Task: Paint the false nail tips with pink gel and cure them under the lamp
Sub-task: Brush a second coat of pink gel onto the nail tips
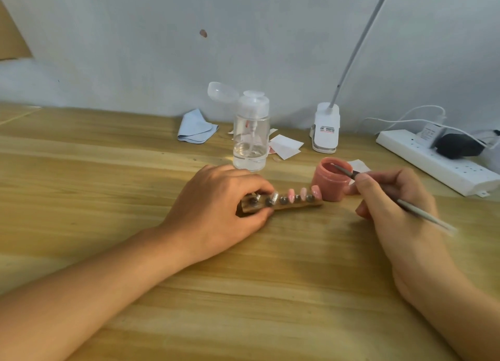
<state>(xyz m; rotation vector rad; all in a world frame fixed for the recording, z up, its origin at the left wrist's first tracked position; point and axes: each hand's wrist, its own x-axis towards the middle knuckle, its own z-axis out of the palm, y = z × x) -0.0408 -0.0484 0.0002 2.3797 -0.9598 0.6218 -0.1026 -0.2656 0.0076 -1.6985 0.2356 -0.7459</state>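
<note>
false nail tips (303, 193) stand in a row on dark round mounts along a narrow wooden strip (297, 206), just above the middle of the view. the three toward the right end are glossy pink; those toward the left end look clear. the left hand (221, 201) grasps the left end of the strip, fingers curled over the top and thumb on the near edge. at 3 o'clock from the strip, the right hand (392, 198) pinches a thin brush (422, 212), its grey handle slanting toward 4 o'clock and its tip inside the open pink gel jar (330, 182), which stands just behind the strip's right end.

at 1 o'clock a white clip-on lamp (324, 128) carries a label in red and black print, too small to read. a clear pump bottle (251, 136), lid flipped open and partly filled with clear liquid, stands at 12 o'clock. a folded pale blue cloth (196, 128) lies at 11 o'clock, and white paper squares (286, 145) lie right of the bottle. a white power strip (438, 163) with plugs and cables lies at 2 o'clock. everything rests on a light wood-grain table (243, 293) against a plain pale grey wall (162, 49).
</note>
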